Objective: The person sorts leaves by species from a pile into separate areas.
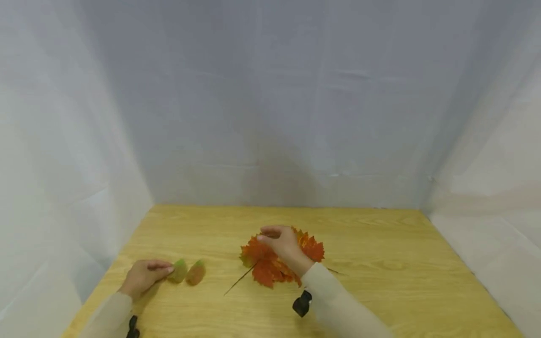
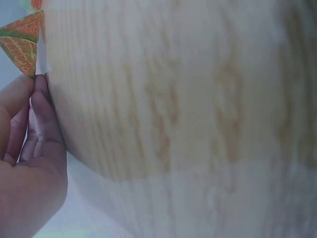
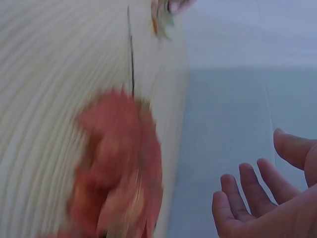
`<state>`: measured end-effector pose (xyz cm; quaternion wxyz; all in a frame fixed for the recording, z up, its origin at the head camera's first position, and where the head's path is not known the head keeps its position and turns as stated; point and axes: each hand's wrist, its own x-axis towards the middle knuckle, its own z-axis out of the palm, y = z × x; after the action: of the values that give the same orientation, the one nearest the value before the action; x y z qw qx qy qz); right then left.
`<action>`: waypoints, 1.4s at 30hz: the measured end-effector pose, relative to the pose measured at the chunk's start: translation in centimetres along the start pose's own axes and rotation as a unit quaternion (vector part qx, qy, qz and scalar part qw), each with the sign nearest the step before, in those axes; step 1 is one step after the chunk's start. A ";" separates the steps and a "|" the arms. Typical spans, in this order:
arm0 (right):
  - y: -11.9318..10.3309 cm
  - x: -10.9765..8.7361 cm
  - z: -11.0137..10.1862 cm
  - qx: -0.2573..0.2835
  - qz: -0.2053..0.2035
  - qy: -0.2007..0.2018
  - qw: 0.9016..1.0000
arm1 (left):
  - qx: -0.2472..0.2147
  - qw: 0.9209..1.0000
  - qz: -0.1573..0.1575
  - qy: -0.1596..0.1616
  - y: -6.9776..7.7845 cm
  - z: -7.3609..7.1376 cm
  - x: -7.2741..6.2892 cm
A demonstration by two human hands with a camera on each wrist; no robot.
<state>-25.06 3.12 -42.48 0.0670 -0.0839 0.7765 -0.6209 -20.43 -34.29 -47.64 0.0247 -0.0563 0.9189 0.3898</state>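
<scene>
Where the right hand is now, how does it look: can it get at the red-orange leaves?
Probably yes: the right hand looks empty, its fingers apart from the red-orange leaves but close above them, and nothing visible blocks the way.

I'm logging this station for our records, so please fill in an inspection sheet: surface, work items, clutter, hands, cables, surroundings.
Surface: wood-grain table, pale yellow-brown in the head view.
Work items: red-orange leaves bunched near the middle, thin dark stem sticking out toward the left; left small leaf and right small leaf, green and orange, side by side left of the bunch.
Clutter: nothing seen.
Hands: left hand pinches the left small leaf; right hand is above the bunch, fingers loose, holding nothing.
Cables: nothing seen.
Surroundings: pale sheets behind the table and on both sides, with some creases.
</scene>
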 end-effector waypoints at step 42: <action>8.7 -4.8 -13.2 -0.244 -0.006 0.002 0.970 | -0.003 1.000 0.008 0.009 -0.2 -0.5 -0.9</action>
<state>-23.55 18.61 -48.09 0.0394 -0.1011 0.9042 -0.4131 -19.52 -34.70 -47.36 0.0136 -0.0528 0.9184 0.3919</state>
